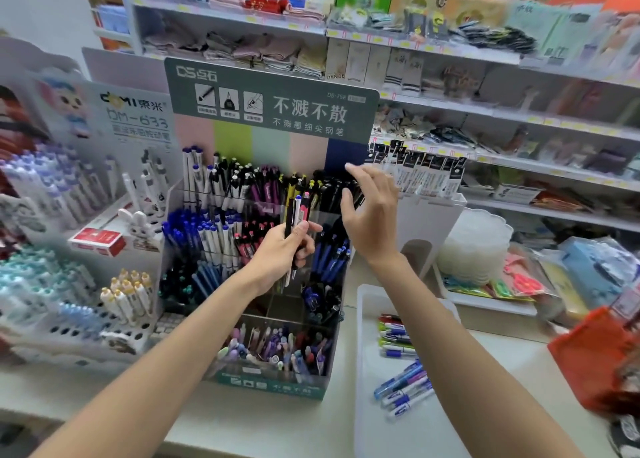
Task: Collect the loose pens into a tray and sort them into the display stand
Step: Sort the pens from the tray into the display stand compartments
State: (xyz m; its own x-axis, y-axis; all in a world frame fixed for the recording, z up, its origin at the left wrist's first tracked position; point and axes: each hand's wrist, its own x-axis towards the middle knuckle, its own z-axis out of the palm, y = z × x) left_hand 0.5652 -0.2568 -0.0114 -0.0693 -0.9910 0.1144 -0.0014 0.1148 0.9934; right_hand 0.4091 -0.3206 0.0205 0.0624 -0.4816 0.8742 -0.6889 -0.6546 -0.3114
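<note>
at frame centre a bunch of pens is gripped upright in the curled fingers of the left hand before the display stand, the right hand is held with fingers apart just right of it, and loose pens are seen in the white tray at lower right.

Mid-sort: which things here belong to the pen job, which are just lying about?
Job: held pens, left hand, right hand, display stand, tray, loose pens in tray.
Lying about: red box, rabbit figure, orange bag, striped socks.
</note>
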